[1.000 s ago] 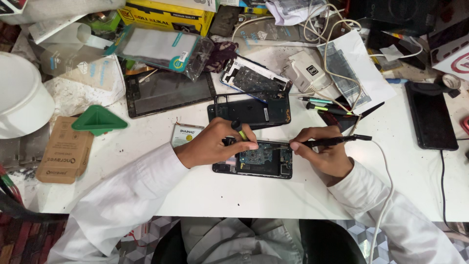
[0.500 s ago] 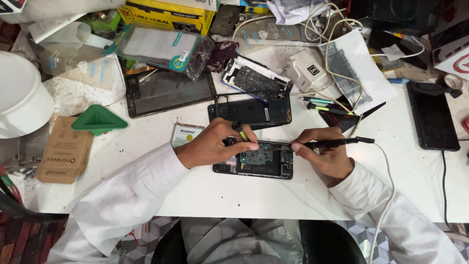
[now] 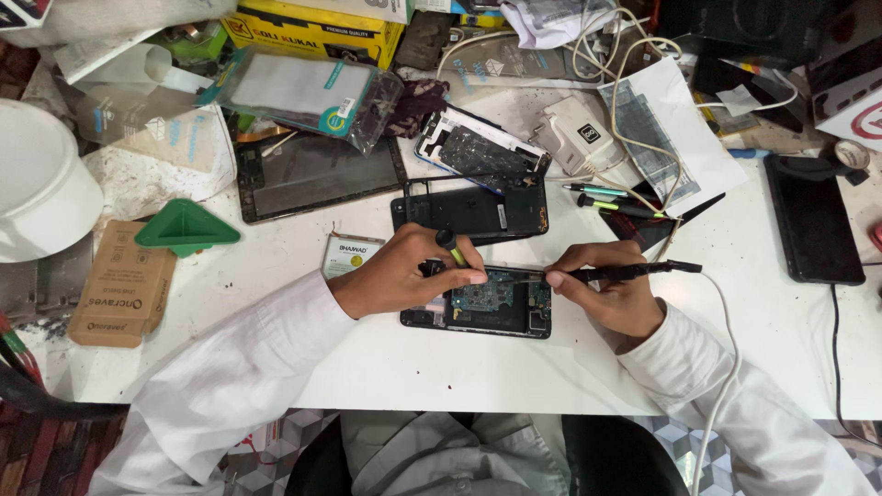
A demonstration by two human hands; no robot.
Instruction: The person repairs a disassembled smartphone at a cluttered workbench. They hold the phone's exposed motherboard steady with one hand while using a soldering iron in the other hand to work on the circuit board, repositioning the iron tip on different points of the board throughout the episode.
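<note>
- Head view: opened phone [image 3: 491, 308] flat on white surface [image 3: 459, 367], near front edge, circuit board exposed.
- Left hand [image 3: 404, 271] pinching small green-tipped tool [image 3: 452, 248], resting on phone's left end.
- Right hand [image 3: 606, 294] gripping corded black soldering pen [image 3: 625, 272], tip at phone's top edge.
- Second open phone body [image 3: 469, 209] just behind; green triangular pick [image 3: 184, 228] well left.

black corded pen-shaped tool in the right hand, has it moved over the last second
No. The black corded pen-shaped tool keeps its place over the opened black phone, which has not shifted on the white table.
</note>
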